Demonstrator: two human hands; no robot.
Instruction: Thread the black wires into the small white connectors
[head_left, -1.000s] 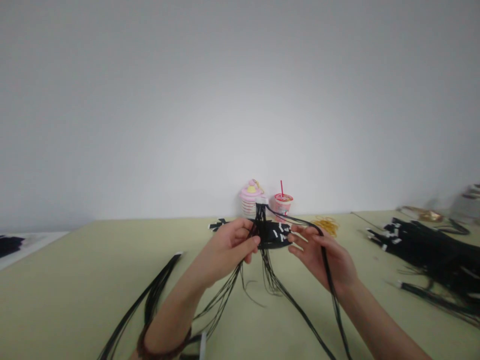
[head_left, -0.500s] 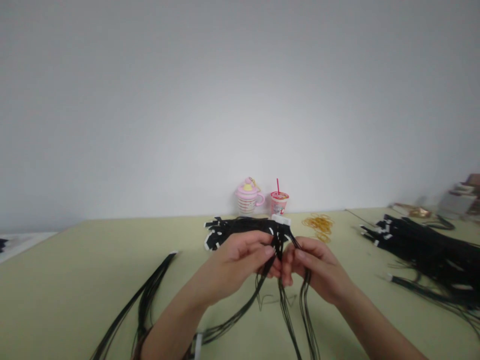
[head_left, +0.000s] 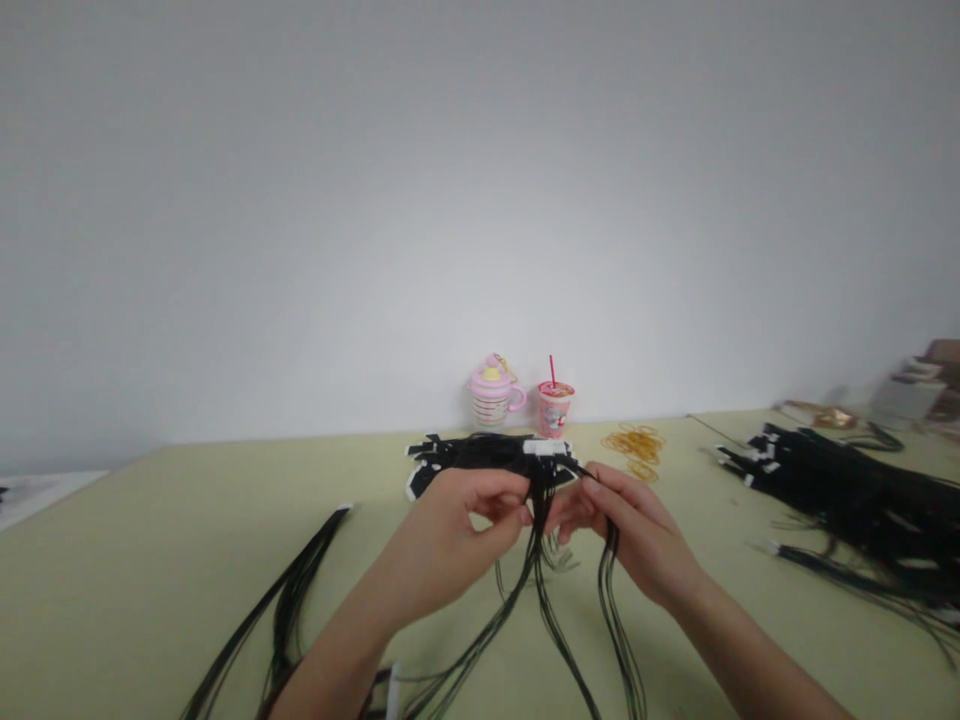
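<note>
Between my hands is a black wire harness [head_left: 541, 510] with a white connector [head_left: 545, 447] at its upper end. Its thin wires hang down in several strands toward the front edge of the view. My left hand [head_left: 469, 540] pinches the wires just below the connector, thumb and forefinger closed on them. On the other side, my right hand [head_left: 630, 525] grips a separate strand of the same harness, which bends over the fingers and drops down. Right behind the hands lies a bundle of black wires [head_left: 472, 452] with white ends.
A pink lidded mug [head_left: 491, 395] and a pink cup with a straw [head_left: 555, 408] stand by the wall. Yellow rubber bands [head_left: 636, 446] lie to their right. A large pile of black harnesses [head_left: 840, 490] covers the right side; more black wires [head_left: 292, 580] lie at left.
The connector has tipped lower and shifted slightly left. My left hand has moved a little left along with the wires, and the right-hand strand is spread further from the others.
</note>
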